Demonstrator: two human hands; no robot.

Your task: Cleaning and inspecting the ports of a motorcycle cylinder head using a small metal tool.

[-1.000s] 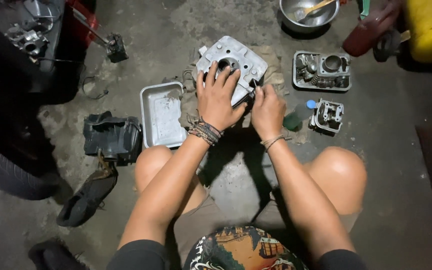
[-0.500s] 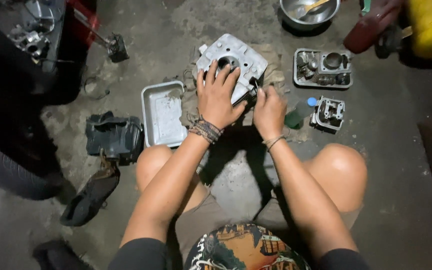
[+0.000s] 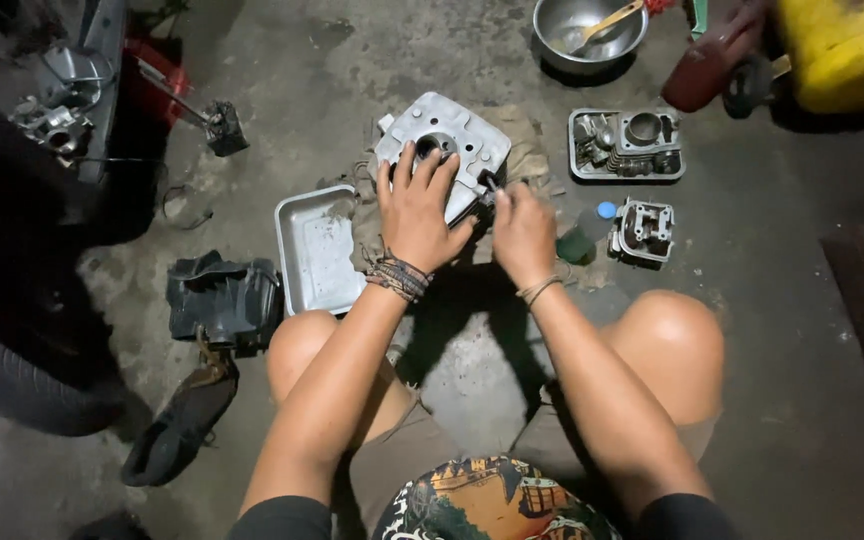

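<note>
Squatting on a concrete floor, a person works on a grey metal engine cylinder block that lies on a rag just ahead of their knees. The left hand lies flat on the block with fingers spread, pinning it down rather than gripping it. The right hand is closed around a small dark tool whose tip touches the block's right edge; what kind of tool it is cannot be told. The step in hand looks like working at a fastener or seam on that edge, so the block must stay braced while the tool is worked. An empty metal tray lies just left of the block; a tray of engine parts and a small cylinder head lie to the right, and a steel bowl sits beyond.
</note>
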